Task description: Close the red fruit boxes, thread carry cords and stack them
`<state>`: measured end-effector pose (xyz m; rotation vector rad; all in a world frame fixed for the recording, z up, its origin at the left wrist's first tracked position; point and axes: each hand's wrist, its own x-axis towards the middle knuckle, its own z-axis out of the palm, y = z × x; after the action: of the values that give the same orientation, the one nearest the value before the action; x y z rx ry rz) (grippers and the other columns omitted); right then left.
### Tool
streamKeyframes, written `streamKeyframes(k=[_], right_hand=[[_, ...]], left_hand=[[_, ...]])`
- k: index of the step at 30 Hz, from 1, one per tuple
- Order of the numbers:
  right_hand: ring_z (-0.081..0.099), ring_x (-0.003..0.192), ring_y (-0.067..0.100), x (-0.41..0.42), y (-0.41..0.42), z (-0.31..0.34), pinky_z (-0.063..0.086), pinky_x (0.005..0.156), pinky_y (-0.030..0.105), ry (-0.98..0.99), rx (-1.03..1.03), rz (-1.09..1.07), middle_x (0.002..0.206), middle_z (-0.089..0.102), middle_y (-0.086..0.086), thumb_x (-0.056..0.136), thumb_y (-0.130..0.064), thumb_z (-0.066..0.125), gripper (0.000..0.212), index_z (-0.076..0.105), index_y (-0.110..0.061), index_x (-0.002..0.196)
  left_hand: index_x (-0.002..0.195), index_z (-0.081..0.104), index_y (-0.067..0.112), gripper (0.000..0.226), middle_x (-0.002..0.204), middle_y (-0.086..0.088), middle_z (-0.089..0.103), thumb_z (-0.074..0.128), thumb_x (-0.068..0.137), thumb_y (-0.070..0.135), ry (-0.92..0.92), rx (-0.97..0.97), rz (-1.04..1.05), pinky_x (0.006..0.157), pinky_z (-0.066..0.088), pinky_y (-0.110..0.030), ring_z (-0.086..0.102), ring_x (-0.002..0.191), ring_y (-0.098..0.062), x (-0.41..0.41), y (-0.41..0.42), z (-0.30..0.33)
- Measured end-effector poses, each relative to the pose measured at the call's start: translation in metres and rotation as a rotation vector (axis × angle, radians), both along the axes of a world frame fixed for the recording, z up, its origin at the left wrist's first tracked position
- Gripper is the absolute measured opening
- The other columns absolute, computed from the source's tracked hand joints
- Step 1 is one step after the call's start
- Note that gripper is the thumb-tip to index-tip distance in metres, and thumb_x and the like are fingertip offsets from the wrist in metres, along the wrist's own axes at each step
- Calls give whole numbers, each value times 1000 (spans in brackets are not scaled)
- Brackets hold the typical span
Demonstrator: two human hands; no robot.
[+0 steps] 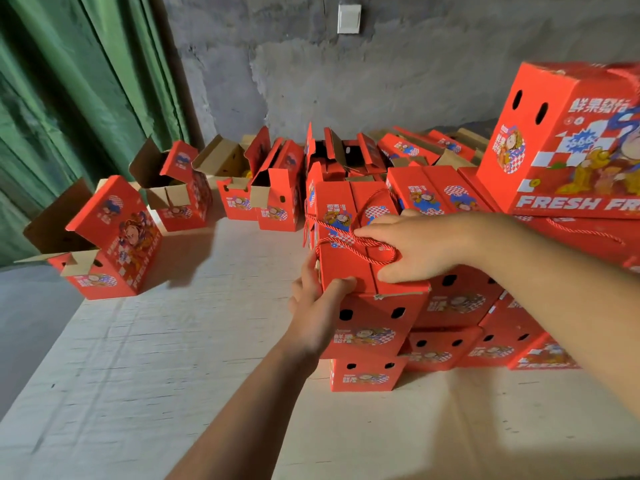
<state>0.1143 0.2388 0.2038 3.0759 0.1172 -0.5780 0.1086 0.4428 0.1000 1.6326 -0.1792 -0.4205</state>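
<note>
Head view: the closed red box [349,237] was gripped at its near corner by the left hand [313,306]. The right hand [415,247] was laid flat on its lid, over the carry cord [353,237].

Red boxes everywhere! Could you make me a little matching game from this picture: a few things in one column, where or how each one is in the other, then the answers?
Things:
1. Cord
2. Left hand
3. Curtain
4. Open box

Places or states:
A. Hangs green at the far left
B. Stands alone on the left, flaps up
C. Grips the near corner of the top box
D. Lies looped on the closed lid, under the right hand

Pairs: 1-D, 2-C, 3-A, 4-B
</note>
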Motion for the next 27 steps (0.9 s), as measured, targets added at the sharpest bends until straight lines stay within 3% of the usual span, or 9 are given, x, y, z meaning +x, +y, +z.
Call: streamKeyframes(k=[3, 5, 8, 10, 13, 15, 19, 23, 27], right_hand=[[5, 156, 23, -3, -10, -14, 22, 124, 51, -94, 148, -57, 169, 12, -13, 97, -57, 51, 78, 10, -43, 161], [7, 156, 23, 8, -19, -16, 19, 122, 49, -196, 220, -118, 169, 17, -12, 99, -56, 46, 70, 16, -41, 161], [19, 155, 28, 52, -30, -10, 23, 123, 49, -349, 259, -241, 169, 25, 1, 103, -52, 41, 64, 28, -27, 161], [21, 155, 28, 82, -36, -9, 22, 125, 46, -306, 293, -294, 170, 21, 6, 105, -50, 40, 65, 28, -21, 162], [17, 156, 27, 114, -39, -22, 17, 124, 46, -202, 167, -248, 172, 14, 0, 105, -47, 34, 60, 23, -32, 163], [20, 154, 29, 123, -38, -33, 18, 120, 48, -236, 140, -242, 169, 21, 1, 103, -47, 31, 56, 29, -41, 159], [31, 147, 32, 123, -32, -46, 22, 114, 47, -359, 143, -244, 160, 38, 6, 103, -59, 26, 54, 38, -36, 151], [-1, 159, 29, 107, -14, -50, 2, 126, 49, -256, 127, -234, 172, 2, 12, 103, -65, 16, 76, 11, -22, 165], [-4, 159, 30, 78, -1, -48, 0, 128, 47, -220, 103, -167, 172, -5, 14, 103, -68, 14, 85, 5, -11, 164]], left_hand=[[131, 51, 63, 61, 132, 4, 65, 68, 74, 50, 21, -140, -5, 94, 58, -37, 65, 122, -18, 4, -3, 1], [127, 55, 57, 48, 120, 8, 75, 67, 82, 46, 23, -189, -13, 83, 59, -30, 73, 110, -13, 9, -6, 5], [133, 56, 46, 47, 114, 7, 78, 71, 88, 38, 18, -208, 28, 78, 61, -29, 76, 104, -15, 8, -11, 8], [136, 57, 42, 45, 115, 7, 78, 72, 95, 36, 6, -227, 97, 76, 62, -27, 76, 105, -14, 2, -14, 5], [135, 59, 42, 45, 118, 10, 77, 68, 92, 49, -23, -236, 164, 76, 61, -21, 74, 108, -8, -8, -17, -3], [134, 60, 44, 43, 117, 9, 77, 62, 92, 52, -23, -226, 156, 75, 60, -19, 74, 107, -8, -8, -20, -7], [130, 64, 37, 42, 103, 12, 77, 57, 92, 50, -15, -179, 166, 67, 55, -15, 73, 95, -4, -4, -19, -13], [115, 71, 38, 27, 99, 8, 79, 56, 93, 45, -19, -141, 177, 65, 54, -13, 74, 89, -5, -4, -20, -17], [109, 73, 37, 22, 98, 7, 79, 57, 94, 41, -30, -156, 200, 66, 53, -12, 74, 90, -6, -3, -20, -17]])
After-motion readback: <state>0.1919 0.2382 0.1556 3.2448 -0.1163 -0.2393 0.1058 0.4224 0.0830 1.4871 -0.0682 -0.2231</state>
